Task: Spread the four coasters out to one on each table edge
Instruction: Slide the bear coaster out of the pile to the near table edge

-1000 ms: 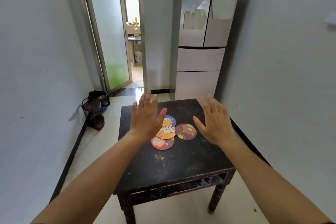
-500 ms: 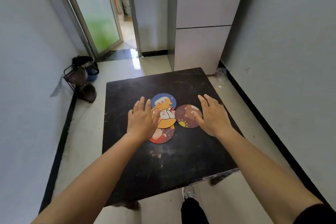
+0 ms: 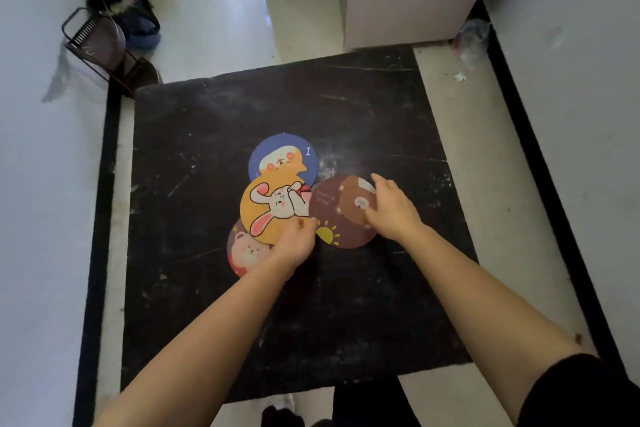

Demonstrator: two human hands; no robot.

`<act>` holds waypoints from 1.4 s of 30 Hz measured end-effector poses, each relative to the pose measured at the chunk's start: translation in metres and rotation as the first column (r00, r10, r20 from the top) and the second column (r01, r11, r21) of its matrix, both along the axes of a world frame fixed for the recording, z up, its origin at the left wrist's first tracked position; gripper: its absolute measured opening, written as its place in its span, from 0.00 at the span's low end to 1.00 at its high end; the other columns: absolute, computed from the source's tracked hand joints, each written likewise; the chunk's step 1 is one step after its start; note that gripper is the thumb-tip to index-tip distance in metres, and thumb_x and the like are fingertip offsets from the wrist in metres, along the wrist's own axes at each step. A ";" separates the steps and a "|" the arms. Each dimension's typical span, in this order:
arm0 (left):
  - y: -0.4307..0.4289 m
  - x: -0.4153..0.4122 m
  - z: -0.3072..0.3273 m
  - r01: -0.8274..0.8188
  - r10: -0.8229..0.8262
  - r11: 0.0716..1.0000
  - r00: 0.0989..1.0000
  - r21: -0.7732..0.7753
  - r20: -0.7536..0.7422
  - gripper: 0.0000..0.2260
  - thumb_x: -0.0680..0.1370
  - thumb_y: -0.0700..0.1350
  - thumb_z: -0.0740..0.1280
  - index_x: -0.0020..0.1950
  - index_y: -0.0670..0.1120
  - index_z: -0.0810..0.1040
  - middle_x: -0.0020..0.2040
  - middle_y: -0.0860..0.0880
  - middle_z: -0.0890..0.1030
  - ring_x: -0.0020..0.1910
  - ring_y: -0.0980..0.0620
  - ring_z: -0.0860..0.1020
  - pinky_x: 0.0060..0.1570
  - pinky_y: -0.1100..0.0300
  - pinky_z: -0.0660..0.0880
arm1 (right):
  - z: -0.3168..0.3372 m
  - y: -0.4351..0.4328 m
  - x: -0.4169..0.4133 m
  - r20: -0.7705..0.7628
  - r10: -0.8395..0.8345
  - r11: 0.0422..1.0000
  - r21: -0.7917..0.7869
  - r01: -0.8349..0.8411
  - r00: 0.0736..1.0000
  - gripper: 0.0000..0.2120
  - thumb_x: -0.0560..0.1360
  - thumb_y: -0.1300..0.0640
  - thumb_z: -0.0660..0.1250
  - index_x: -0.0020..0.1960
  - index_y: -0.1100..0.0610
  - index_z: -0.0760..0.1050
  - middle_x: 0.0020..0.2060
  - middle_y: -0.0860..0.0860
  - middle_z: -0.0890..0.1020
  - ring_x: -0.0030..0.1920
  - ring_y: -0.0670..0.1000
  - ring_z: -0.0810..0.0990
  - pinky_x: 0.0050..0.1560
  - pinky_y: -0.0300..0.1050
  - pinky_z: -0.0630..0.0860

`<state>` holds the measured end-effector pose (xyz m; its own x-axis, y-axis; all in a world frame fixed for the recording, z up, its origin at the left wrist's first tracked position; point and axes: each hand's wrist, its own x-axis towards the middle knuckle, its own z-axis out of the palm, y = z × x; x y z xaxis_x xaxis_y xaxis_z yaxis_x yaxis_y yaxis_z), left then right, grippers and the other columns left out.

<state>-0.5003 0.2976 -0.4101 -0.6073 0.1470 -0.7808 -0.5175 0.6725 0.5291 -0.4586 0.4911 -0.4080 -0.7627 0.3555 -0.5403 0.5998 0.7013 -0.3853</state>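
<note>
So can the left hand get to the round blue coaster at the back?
Probably yes. The round blue coaster lies just beyond the left hand, with only the flat orange rabbit coaster between them and overlapping its near edge.

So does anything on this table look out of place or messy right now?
The four coasters sit bunched mid-table, not at its edges: the yellow coaster overlaps the blue coaster and the red coaster, with the brown coaster alongside. The black table is scratched and dusty. Nothing is spilled.

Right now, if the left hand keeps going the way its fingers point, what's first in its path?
The left hand already touches the orange rabbit coaster; further on, probably the blue coaster, which it partly overlaps.
</note>
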 end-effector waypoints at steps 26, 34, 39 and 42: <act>-0.050 0.069 0.045 -0.373 0.263 0.856 0.910 0.358 0.320 0.19 0.79 0.48 0.67 0.68 0.45 0.70 0.64 0.44 0.78 0.59 0.43 0.79 0.52 0.48 0.80 | 0.057 -0.061 0.092 0.017 -0.680 0.511 -0.705 0.491 0.733 0.12 0.82 0.59 0.58 0.63 0.51 0.75 0.39 0.51 0.78 0.30 0.46 0.73 0.28 0.38 0.68; -0.134 0.118 0.058 0.213 -0.163 0.935 0.969 0.285 -0.187 0.31 0.76 0.28 0.61 0.77 0.48 0.62 0.63 0.51 0.73 0.65 0.48 0.73 0.64 0.49 0.73 | 0.063 -0.143 0.182 0.037 -0.660 0.583 -0.605 0.542 0.751 0.17 0.76 0.64 0.66 0.62 0.53 0.71 0.52 0.54 0.81 0.52 0.53 0.81 0.44 0.46 0.79; -0.165 0.127 0.042 0.324 -0.294 0.944 0.912 0.062 -0.286 0.19 0.76 0.34 0.65 0.65 0.47 0.72 0.61 0.47 0.79 0.60 0.45 0.78 0.57 0.50 0.77 | 0.038 -0.173 0.210 0.081 -0.675 0.537 -0.628 0.563 0.734 0.07 0.79 0.63 0.64 0.55 0.55 0.75 0.42 0.52 0.79 0.43 0.51 0.79 0.40 0.45 0.78; -0.172 0.129 0.023 0.187 -0.176 0.982 0.943 0.010 -0.281 0.20 0.77 0.37 0.67 0.69 0.46 0.71 0.61 0.46 0.78 0.57 0.46 0.79 0.57 0.49 0.78 | 0.010 -0.187 0.214 0.077 -0.670 0.575 -0.576 0.581 0.739 0.10 0.79 0.61 0.66 0.59 0.57 0.75 0.43 0.52 0.79 0.46 0.53 0.79 0.40 0.46 0.79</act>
<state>-0.3710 0.1261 -0.3870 -0.7596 0.2998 -0.5772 -0.2175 0.7193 0.6598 -0.2448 0.3039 -0.3976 -0.5411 0.4613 -0.7031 0.7192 -0.1795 -0.6712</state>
